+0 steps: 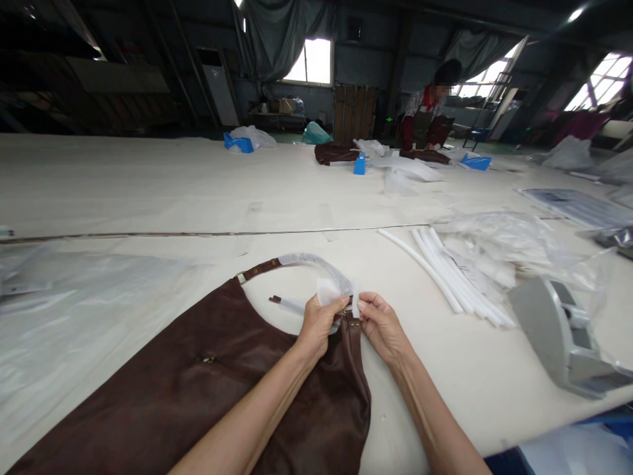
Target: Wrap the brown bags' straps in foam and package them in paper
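Observation:
A dark brown leather handbag [217, 369] lies flat on the table, its zip pull showing on the front. The bag's strap [264, 268] arches away from me, and much of it is wrapped in a translucent white sleeve [309, 258]. At the strap's right end, by the metal ring, my left hand [319, 320] pinches the strap and a piece of white wrapping [328, 289]. Just right of it, my right hand [380, 323] pinches the edge of the white wrapping between thumb and finger. A thin strap end with a brown tip [275, 299] lies inside the strap's loop.
White foam tubes [445, 274] lie right of the hands, beside crumpled clear plastic [504, 237]. A grey tape dispenser [556, 330] stands near the right edge. Plastic sheeting [99, 290] covers the left side. Across the table a co-worker [425, 119] bends over another brown bag [424, 156].

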A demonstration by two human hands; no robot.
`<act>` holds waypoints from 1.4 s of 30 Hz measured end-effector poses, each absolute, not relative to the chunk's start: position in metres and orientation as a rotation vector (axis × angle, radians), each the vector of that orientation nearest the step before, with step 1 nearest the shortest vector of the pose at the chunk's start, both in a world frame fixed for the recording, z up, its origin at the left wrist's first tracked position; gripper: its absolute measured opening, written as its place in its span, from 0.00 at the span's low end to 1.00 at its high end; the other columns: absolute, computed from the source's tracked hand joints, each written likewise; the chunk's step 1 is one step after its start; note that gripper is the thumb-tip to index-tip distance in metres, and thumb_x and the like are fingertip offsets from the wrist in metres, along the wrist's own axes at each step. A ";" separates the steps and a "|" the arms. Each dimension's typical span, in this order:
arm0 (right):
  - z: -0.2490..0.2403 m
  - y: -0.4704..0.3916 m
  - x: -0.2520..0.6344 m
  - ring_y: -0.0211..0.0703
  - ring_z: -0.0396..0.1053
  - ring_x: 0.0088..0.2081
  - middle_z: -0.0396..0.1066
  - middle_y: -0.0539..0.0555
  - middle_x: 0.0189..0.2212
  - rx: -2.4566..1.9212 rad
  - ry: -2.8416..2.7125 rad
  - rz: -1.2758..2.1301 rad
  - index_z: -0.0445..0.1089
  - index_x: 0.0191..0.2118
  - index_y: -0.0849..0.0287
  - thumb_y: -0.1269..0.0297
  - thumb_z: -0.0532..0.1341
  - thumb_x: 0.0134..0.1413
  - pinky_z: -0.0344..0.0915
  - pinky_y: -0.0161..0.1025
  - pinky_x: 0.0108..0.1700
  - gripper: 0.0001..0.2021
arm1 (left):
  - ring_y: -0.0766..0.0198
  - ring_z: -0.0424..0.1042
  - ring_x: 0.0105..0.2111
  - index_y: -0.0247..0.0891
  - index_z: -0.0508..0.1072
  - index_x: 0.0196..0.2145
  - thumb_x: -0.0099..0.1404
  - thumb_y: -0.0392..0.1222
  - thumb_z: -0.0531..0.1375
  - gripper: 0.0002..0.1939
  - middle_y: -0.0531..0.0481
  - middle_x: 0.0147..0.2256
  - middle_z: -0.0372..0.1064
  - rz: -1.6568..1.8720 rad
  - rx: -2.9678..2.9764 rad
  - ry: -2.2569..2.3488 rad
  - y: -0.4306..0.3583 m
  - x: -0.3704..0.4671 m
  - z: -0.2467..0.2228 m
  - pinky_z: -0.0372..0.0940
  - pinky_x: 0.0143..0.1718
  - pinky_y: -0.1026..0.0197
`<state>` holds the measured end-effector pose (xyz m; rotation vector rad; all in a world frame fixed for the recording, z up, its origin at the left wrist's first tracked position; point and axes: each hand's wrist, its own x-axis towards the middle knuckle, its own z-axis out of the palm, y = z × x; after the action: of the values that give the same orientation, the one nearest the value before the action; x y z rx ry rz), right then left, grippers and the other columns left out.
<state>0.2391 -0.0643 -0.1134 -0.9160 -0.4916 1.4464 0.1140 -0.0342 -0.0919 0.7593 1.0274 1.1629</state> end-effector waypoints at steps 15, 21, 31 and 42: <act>-0.106 -0.058 0.237 0.36 0.65 0.25 0.70 0.49 0.22 -1.072 -0.616 1.615 0.70 0.27 0.60 0.57 0.75 0.33 0.64 0.35 0.29 0.18 | 0.61 0.72 0.29 0.34 0.76 0.35 0.44 0.53 0.72 0.24 0.47 0.30 0.75 1.102 0.723 1.150 -0.043 0.094 -0.084 0.68 0.31 0.62; -0.108 -0.062 0.234 0.36 0.62 0.24 0.68 0.47 0.21 -1.025 -0.594 1.582 0.70 0.25 0.59 0.57 0.74 0.35 0.61 0.34 0.29 0.15 | 0.60 0.72 0.30 0.36 0.75 0.35 0.44 0.45 0.70 0.20 0.50 0.30 0.74 1.155 0.730 1.183 -0.050 0.095 -0.080 0.67 0.31 0.62; -0.108 -0.063 0.231 0.37 0.61 0.26 0.66 0.47 0.22 -1.081 -0.665 1.565 0.68 0.25 0.59 0.52 0.73 0.36 0.57 0.35 0.29 0.18 | 0.60 0.72 0.31 0.37 0.74 0.32 0.50 0.58 0.66 0.21 0.47 0.33 0.75 1.102 0.570 1.030 -0.048 0.085 -0.077 0.69 0.34 0.59; -0.112 -0.063 0.221 0.35 0.59 0.23 0.66 0.47 0.21 -1.145 -0.797 1.399 0.66 0.26 0.58 0.51 0.68 0.42 0.53 0.34 0.26 0.17 | 0.57 0.74 0.39 0.37 0.78 0.37 0.48 0.44 0.70 0.17 0.49 0.36 0.77 1.065 0.684 0.960 -0.050 0.097 -0.088 0.67 0.36 0.62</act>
<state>0.2209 -0.0632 -0.1117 -1.1446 -0.7974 1.3993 0.0972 -0.0500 -0.0879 0.6844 0.9598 1.0654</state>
